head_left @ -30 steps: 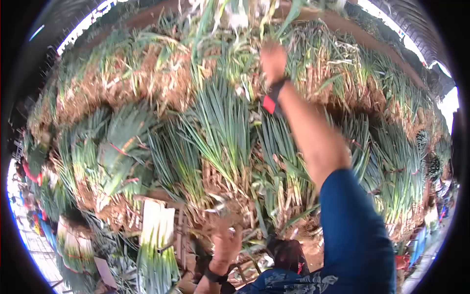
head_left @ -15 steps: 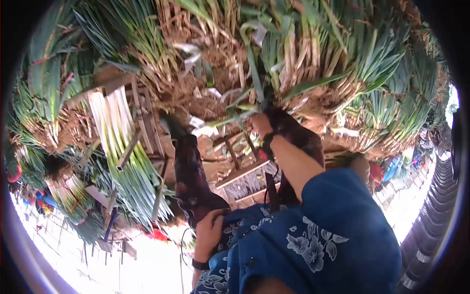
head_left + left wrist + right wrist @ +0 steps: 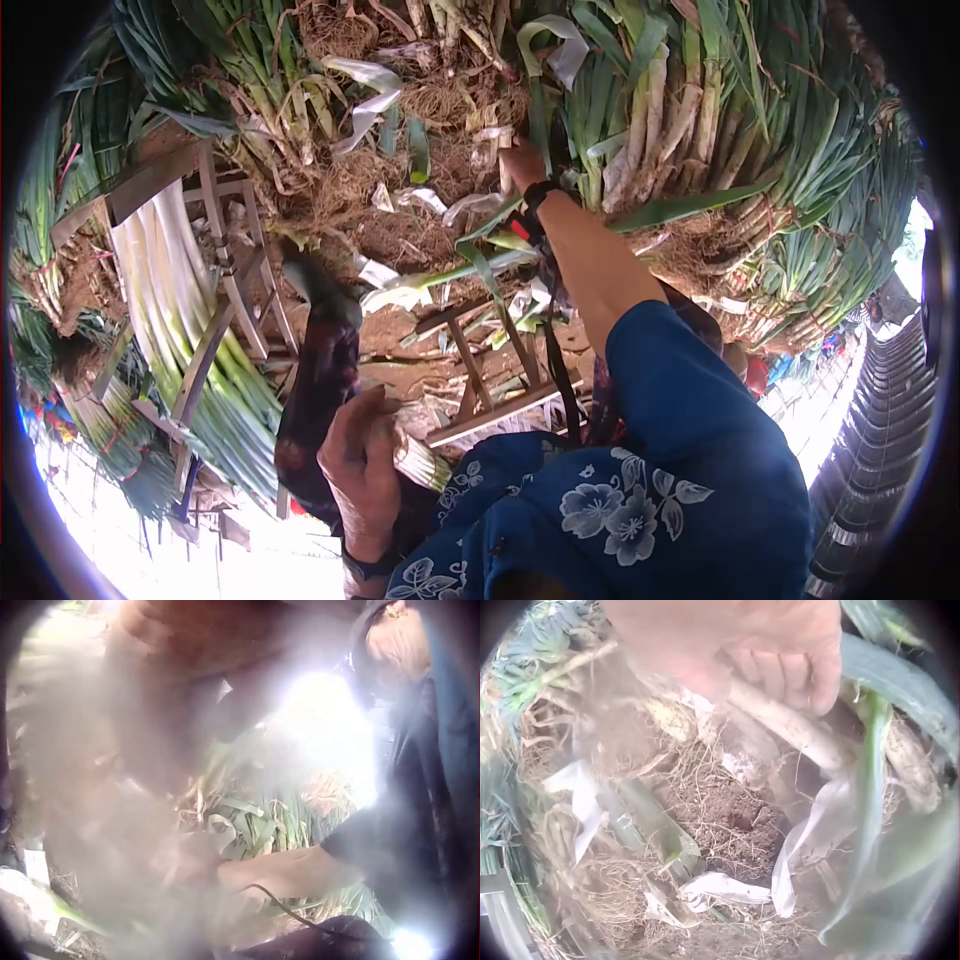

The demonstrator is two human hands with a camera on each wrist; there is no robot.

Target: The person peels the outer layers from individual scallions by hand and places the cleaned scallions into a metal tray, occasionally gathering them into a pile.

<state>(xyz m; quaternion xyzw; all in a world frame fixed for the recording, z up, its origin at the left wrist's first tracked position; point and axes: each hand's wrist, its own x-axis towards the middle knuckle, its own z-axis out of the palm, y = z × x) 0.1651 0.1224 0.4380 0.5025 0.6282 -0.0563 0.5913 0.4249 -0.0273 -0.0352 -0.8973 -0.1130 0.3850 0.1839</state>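
Reaching in among rooty leeks, my right hand point(image 3: 522, 165) grips a pale leek stalk point(image 3: 504, 164). The right wrist view shows that hand point(image 3: 742, 645) at the top with its fingers curled over the white stalk point(image 3: 802, 735), above soil and roots point(image 3: 727, 817). My left hand point(image 3: 362, 465) hovers by my knee, fingers loosely bent, holding nothing. It is a blur in the left wrist view, where my right forearm point(image 3: 277, 874) stretches toward the leeks.
Leek bundles point(image 3: 670, 110) lie across the far side and right. A wooden rack point(image 3: 240, 270) stands at left beside trimmed white-stemmed leeks point(image 3: 185, 270). A low wooden frame point(image 3: 500, 405) sits between my legs. Peeled leaf scraps point(image 3: 370, 100) lie over the soil.
The view has tilted down. My right hand has come back from the far row, moved among the nearer leeks and taken hold of a stalk. My left hand has lifted off my lap.
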